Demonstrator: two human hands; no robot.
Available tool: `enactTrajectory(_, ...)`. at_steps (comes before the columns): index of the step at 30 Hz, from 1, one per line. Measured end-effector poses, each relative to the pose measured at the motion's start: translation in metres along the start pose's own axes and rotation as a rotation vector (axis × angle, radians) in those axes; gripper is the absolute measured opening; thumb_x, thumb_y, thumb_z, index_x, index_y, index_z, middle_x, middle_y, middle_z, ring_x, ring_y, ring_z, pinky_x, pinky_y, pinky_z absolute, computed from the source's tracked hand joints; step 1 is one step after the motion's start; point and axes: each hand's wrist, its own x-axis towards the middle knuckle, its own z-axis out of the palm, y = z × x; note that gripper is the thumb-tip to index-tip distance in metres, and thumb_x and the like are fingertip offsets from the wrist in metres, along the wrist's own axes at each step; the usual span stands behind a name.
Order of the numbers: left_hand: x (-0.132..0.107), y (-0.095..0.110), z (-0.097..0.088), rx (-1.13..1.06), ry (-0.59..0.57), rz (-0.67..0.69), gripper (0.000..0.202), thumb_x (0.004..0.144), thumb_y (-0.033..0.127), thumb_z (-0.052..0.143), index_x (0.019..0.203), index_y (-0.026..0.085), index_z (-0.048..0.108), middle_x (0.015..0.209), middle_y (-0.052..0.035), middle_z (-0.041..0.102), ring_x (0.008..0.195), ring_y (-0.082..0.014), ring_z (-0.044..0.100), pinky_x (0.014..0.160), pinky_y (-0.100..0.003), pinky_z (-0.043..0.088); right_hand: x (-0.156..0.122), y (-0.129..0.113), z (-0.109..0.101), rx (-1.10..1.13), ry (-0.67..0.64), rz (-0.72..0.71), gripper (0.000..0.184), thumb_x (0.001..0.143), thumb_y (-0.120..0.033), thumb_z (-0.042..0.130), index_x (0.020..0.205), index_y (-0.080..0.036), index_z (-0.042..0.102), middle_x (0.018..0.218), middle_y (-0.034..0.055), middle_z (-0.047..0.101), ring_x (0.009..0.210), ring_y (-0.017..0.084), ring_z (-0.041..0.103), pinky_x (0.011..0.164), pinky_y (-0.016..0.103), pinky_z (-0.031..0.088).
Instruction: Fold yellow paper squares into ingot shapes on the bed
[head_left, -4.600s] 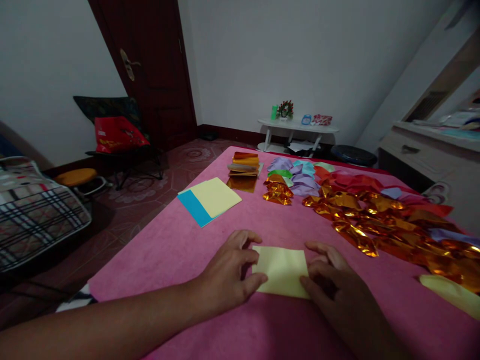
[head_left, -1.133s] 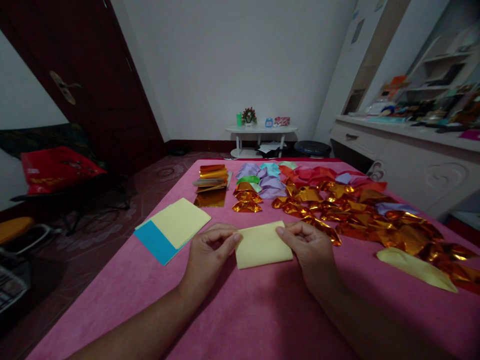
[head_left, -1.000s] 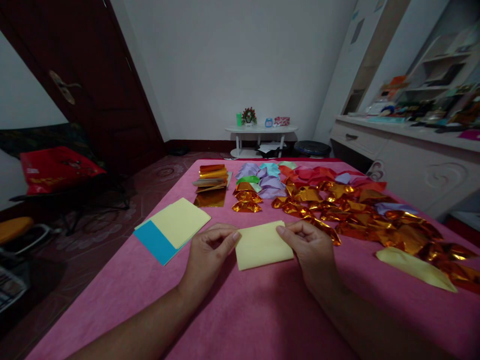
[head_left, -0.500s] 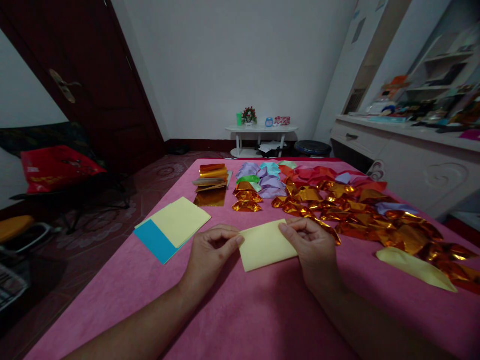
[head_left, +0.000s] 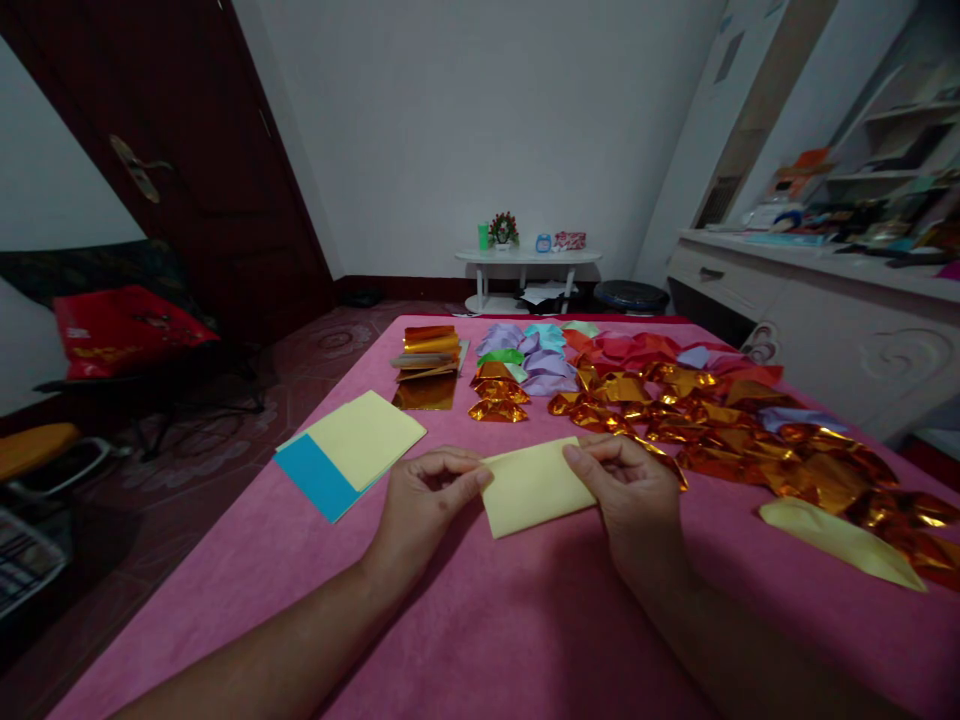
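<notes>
A pale yellow folded paper (head_left: 534, 490) is held up between my two hands above the pink tablecloth (head_left: 465, 620). My left hand (head_left: 431, 495) pinches its left edge between thumb and fingers. On the other side, my right hand (head_left: 634, 490) grips the upper right corner, thumb in front and fingers curled behind. Left of my left hand lie yellow paper sheets (head_left: 371, 437) partly covering a blue sheet (head_left: 319, 478). A yellow folded paper boat shape (head_left: 840, 540) rests to the right of my right hand.
Gold foil folded shapes (head_left: 795, 460) spread over the table's right side, with purple (head_left: 550, 372) and red folded papers (head_left: 637, 350) behind. A stack of gold foil sheets (head_left: 427, 370) lies at the back left. Beyond stand a small white table (head_left: 525, 257) and a chair with a red bag (head_left: 131, 330).
The view has shifted slightly, so the scene sits a little further right. Both hands keep the same hold on the yellow folded paper.
</notes>
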Motion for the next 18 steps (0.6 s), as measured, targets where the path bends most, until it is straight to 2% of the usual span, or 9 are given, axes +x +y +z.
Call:
enactTrajectory(12,-0.0001,0.0032,0.0025,-0.017,0.010,-0.068,0.012,0.064,0.024,0.075,0.065,0.014,0.069,0.074,-0.0037,0.069,0.066,-0.0116,0.059,0.062,-0.021,0.048,-0.0017,-0.0007,0.0018,-0.034,-0.006,-0.003,0.027,0.062,-0.039,0.077,0.057,-0.018,0.060,0.074,0.0046,0.067,0.067,0.017,0.061,0.057,0.028,0.048)
enactTrajectory(18,0.0004,0.0042,0.0033,-0.047,0.025,-0.102,0.017,0.061,0.024,0.075,0.061,0.012,0.063,0.070,-0.0036,0.068,0.060,-0.0104,0.058,0.057,-0.021,0.045,0.0005,0.0082,0.0023,0.006,-0.006,0.015,0.025,0.062,-0.033,0.077,0.053,-0.018,0.058,0.071,0.0033,0.064,0.064,0.015,0.058,0.056,0.025,0.045)
